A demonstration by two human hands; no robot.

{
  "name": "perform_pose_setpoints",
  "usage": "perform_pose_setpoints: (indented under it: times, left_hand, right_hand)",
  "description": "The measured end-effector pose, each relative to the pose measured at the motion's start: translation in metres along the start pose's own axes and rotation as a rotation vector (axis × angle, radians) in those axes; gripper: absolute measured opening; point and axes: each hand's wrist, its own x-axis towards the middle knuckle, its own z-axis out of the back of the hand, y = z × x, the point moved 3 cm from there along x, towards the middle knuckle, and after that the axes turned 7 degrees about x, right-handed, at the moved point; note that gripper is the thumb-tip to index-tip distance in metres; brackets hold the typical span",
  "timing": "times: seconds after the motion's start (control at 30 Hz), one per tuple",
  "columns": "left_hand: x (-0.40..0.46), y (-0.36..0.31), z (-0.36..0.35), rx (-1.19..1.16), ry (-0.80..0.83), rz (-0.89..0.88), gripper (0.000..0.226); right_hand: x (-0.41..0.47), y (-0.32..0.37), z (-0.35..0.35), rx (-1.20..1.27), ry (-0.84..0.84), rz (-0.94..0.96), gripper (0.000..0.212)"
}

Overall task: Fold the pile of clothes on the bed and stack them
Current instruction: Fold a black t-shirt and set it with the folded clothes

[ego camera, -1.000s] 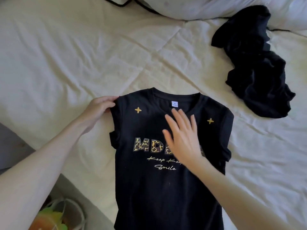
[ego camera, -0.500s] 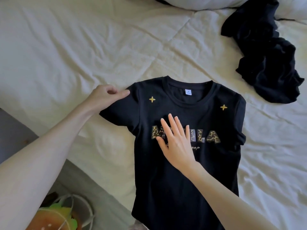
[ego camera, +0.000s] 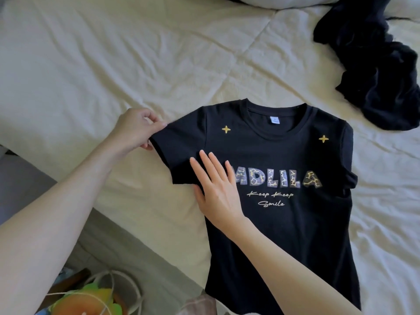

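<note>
At about 9 o'clock from the middle of the view, the left hand (ego camera: 136, 130) pinches the hem of the black T-shirt (ego camera: 279, 235) sleeve between thumb and curled fingers, drawing that sleeve out toward 9 o'clock. Just toward 3 o'clock of it, the right hand (ego camera: 216, 189) lies flat on the chest of the shirt with straight, slightly spread fingers, holding nothing and pressing the fabric down beside the first letter of the print.

The shirt lies face up on the cream bedcover (ego camera: 113, 64), collar toward 12 o'clock and hem toward 6 o'clock, running off the lower edge of the view. Its other sleeve, at 3 o'clock, looks tucked or bunched against the body. No part of the body is folded over.

Toward 1 o'clock, well apart from the shirt, a crumpled heap of dark clothes (ego camera: 375, 71) sits unfolded. No folded stack shows anywhere in view.

So the work appears to be at an early stage: 1 garment is being spread and smoothed ahead of its first fold, and at least that heap is left. How many pieces the heap holds cannot be told. At 7 o'clock, off the bed, an orange and green object (ego camera: 84, 301) with cord handles peeks in.
</note>
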Motion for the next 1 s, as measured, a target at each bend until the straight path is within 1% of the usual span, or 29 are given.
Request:
perform_pose_setpoints:
  times: [0.07, 0.13, 0.2, 0.27, 0.33, 0.4, 0.47, 0.57, 0.6, 0.63, 0.67, 0.7, 0.73, 0.77, 0.8, 0.83, 0.9, 0.93, 0.97, 1.0]
  left_hand:
    - [-0.006, 0.018, -0.003, 0.132, -0.117, 0.018, 0.018]
    - [-0.018, 0.031, -0.011, 0.226, -0.218, -0.021, 0.029]
    - [-0.035, 0.033, -0.023, 0.303, -0.315, -0.149, 0.034]
    - [-0.054, 0.025, -0.039, 0.386, -0.395, -0.306, 0.035]
    - [-0.075, 0.012, -0.063, 0.461, -0.427, -0.423, 0.035]
    - [-0.094, -0.003, -0.094, 0.511, -0.379, -0.508, 0.038]
    - [-0.110, -0.020, -0.127, 0.557, -0.269, -0.561, 0.042]
    - [-0.120, -0.042, -0.172, 0.646, -0.112, -0.586, 0.049]
    - [-0.120, -0.048, -0.185, 0.671, -0.069, -0.585, 0.052]
    - [-0.118, -0.054, -0.197, 0.695, -0.024, -0.584, 0.055]
    - [-0.116, -0.058, -0.209, 0.722, 0.021, -0.584, 0.058]
    - [-0.113, -0.061, -0.221, 0.752, 0.065, -0.579, 0.060]
    - [-0.111, -0.061, -0.232, 0.780, 0.104, -0.562, 0.063]
    - [-0.109, -0.059, -0.242, 0.809, 0.129, -0.531, 0.064]
    - [-0.106, -0.057, -0.250, 0.839, 0.144, -0.495, 0.066]
    - [-0.104, -0.054, -0.256, 0.868, 0.153, -0.464, 0.068]
    - [-0.099, -0.048, -0.264, 0.911, 0.170, -0.423, 0.070]
    - [-0.097, -0.046, -0.266, 0.926, 0.183, -0.410, 0.069]
    - [-0.095, -0.044, -0.268, 0.937, 0.197, -0.401, 0.068]
    - [-0.094, -0.043, -0.269, 0.944, 0.205, -0.394, 0.067]
  right_hand:
    - [0.001, -0.002, -0.014, -0.112, 0.172, -0.007, 0.055]
    - [0.000, -0.005, -0.023, -0.145, 0.248, -0.036, 0.059]
    - [-0.005, -0.005, -0.020, -0.108, 0.227, -0.032, 0.057]
    - [-0.018, -0.006, -0.010, -0.063, 0.155, -0.033, 0.052]
    - [-0.039, -0.016, 0.005, -0.026, 0.097, -0.078, 0.050]
    - [-0.064, -0.034, 0.027, -0.006, 0.042, -0.147, 0.048]
    - [-0.085, -0.059, 0.053, -0.004, -0.028, -0.229, 0.045]
    - [-0.105, -0.103, 0.097, 0.002, -0.217, -0.388, 0.039]
    - [-0.108, -0.119, 0.111, 0.032, -0.294, -0.477, 0.036]
    - [-0.111, -0.136, 0.125, 0.103, -0.379, -0.608, 0.034]
    - [-0.114, -0.156, 0.138, 0.200, -0.465, -0.777, 0.034]
    - [-0.117, -0.178, 0.149, 0.334, -0.530, -0.984, 0.034]
    - [-0.118, -0.197, 0.156, 0.529, -0.559, -1.201, 0.035]
    - [-0.116, -0.211, 0.159, 0.761, -0.532, -1.375, 0.036]
    - [-0.113, -0.220, 0.160, 0.972, -0.459, -1.474, 0.037]
    - [-0.108, -0.224, 0.160, 1.122, -0.362, -1.506, 0.038]
    - [-0.096, -0.226, 0.158, 1.311, -0.212, -1.492, 0.033]
    - [-0.090, -0.225, 0.159, 1.387, -0.188, -1.480, 0.029]
    - [-0.085, -0.225, 0.160, 1.466, -0.217, -1.475, 0.025]
    - [-0.082, -0.228, 0.163, 1.542, -0.306, -1.461, 0.020]
